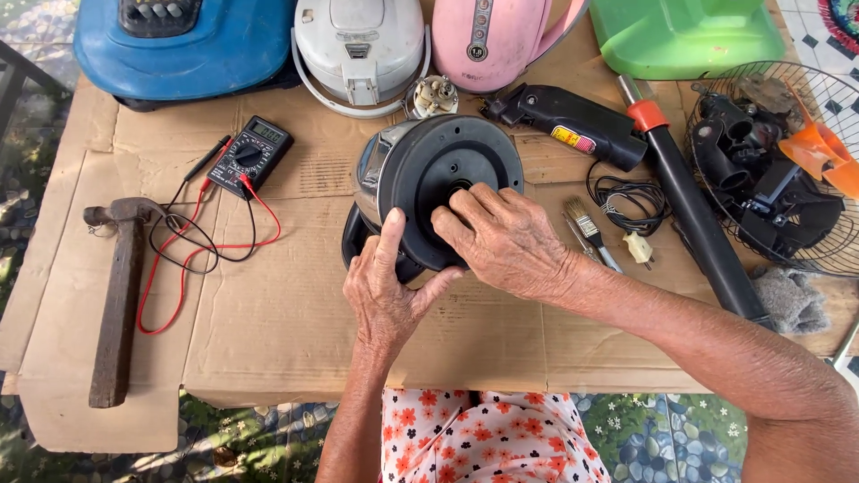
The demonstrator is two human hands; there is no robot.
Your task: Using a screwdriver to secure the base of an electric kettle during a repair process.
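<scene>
Matt black plastic kettle base (447, 165) with shiny metal wall, on rough brown cardboard (286, 313); rusty wooden-handled hammer (121, 295).

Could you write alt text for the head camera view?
Both hands, left hand and right hand, grip the round black base of a tipped steel kettle on a cardboard-covered table, beside a black multimeter and rusty hammer.

Steel electric kettle (376, 170) on its side on cardboard, round black base facing up, handle underneath
</scene>
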